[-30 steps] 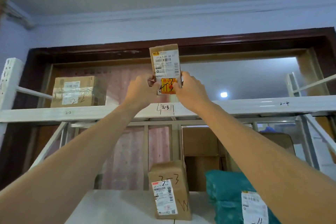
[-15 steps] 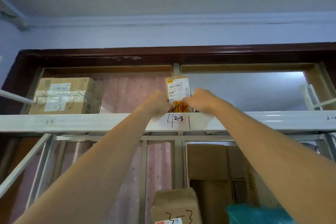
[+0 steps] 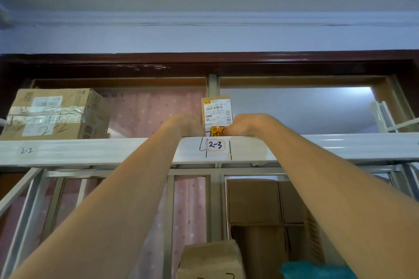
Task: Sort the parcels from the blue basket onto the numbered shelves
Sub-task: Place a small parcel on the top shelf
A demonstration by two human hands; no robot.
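Observation:
A small brown parcel (image 3: 217, 112) with a white barcode label and a yellow-red sticker stands upright on the top white shelf (image 3: 113, 149), right above the handwritten mark 2-3 (image 3: 215, 145). My left hand (image 3: 183, 125) grips its lower left side and my right hand (image 3: 244, 124) grips its lower right side. Both hands rest at the shelf's front rail, which hides the parcel's bottom edge. The blue basket is out of view.
A large taped cardboard box (image 3: 54, 114) marked 2-2 sits on the same shelf at the left. On the shelf below stand a brown box (image 3: 210, 260), a teal parcel (image 3: 317, 269) and stacked cartons (image 3: 267, 206). A dark window frame (image 3: 204, 63) runs behind.
Both hands carried the small parcel down and back from in front of the shelf until it stands on the shelf above mark 2-3. The camera has tilted up and moved closer.

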